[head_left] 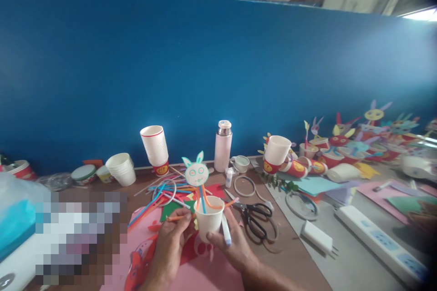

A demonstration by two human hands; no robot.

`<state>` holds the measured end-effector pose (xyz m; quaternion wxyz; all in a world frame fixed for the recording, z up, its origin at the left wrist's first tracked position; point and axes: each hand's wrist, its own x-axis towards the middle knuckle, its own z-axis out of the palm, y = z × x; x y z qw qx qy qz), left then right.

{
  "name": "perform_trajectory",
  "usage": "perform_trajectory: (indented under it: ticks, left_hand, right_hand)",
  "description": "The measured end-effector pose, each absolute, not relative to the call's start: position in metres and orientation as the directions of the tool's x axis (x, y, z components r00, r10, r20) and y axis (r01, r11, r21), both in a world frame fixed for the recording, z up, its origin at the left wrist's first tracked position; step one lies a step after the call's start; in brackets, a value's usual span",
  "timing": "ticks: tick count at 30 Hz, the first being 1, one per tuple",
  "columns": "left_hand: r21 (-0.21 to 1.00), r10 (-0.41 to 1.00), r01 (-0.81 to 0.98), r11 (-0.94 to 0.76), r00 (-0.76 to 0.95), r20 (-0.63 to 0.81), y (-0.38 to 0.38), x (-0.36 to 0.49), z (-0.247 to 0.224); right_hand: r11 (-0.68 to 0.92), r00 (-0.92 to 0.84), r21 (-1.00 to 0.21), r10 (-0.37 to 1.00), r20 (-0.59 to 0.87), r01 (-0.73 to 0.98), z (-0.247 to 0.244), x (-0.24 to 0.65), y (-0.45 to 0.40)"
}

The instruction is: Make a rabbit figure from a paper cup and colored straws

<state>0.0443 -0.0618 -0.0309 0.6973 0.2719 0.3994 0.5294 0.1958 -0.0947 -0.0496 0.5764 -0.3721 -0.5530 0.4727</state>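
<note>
A white paper cup [209,220] stands upright between my hands. A paper rabbit face [197,174], drawn in green outline, rises above it, with orange and blue straws [202,198] running down into the cup. My right hand [237,241] is wrapped round the cup's right side, thumb at its front. A white marker with a blue end [226,231] lies against that hand's fingers. On the other side, my left hand [175,238] pinches an orange straw [178,218] that reaches to the cup's left side. Its farther fingers are partly hidden.
Pink paper [218,273] lies under my hands, with loose straws [164,191] behind. Black scissors [254,216] lie to the right. Stacked cups [155,145] and a pink flask [222,150] stand by the blue wall. A power strip [378,241] and several finished cup figures [337,143] are farther right.
</note>
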Motion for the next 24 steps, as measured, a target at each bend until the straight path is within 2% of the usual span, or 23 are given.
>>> perform_trajectory:
  ticks: [17, 24]
  left_hand:
    - [0.882, 0.959, -0.377, 0.282, 0.110, -0.260, -0.0646, 0.0426, -0.0282]
    - [0.961, 0.989, -0.232, 0.150, 0.020, -0.149, -0.0661, 0.0426, -0.0216]
  right_hand:
    - [0.237, -0.065, -0.967, 0.968, 0.243, -0.090, -0.0595, 0.1974, -0.0952]
    - [0.202, -0.073, -0.977, 0.976, 0.207, -0.072, -0.0598, 0.1980, -0.0950]
